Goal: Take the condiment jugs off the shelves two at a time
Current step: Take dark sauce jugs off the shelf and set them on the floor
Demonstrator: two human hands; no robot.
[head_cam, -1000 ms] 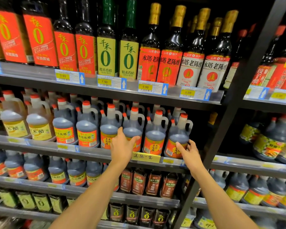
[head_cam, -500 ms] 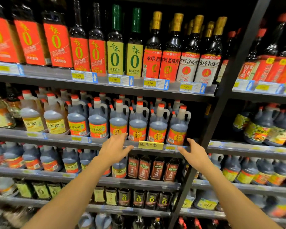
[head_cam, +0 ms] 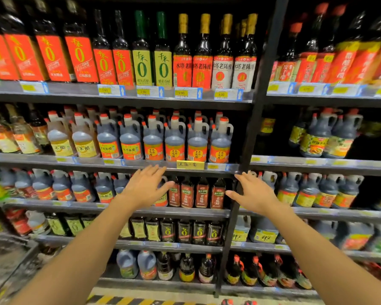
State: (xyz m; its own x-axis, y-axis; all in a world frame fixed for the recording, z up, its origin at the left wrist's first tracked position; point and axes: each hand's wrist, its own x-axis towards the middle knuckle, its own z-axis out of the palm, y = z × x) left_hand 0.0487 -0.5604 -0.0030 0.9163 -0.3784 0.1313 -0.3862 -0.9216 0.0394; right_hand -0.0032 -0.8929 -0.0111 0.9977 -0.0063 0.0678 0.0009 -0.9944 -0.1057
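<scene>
**Both hands empty before the jug shelf**

The left hand (head_cam: 146,188) and right hand (head_cam: 254,194) hang in front of the shelving with fingers spread wide and straight, holding nothing. The condiment jugs (head_cam: 175,139) stand untouched in a tight row on the shelf (head_cam: 86,160) just above the hands: squat, round-shouldered plastic jugs with moulded loop handles, red screw caps and glossy orange labels, dark liquid showing through translucent walls. A handwritten yellow tag (head_cam: 190,164) is clipped to the shelf edge below them. By my reading, no pair is in hand yet; the reaching step is what remains. The next move calls for each hand to rise and hook a handle or close round a neck, lifting clear of the neighbours packed close on both sides.
</scene>
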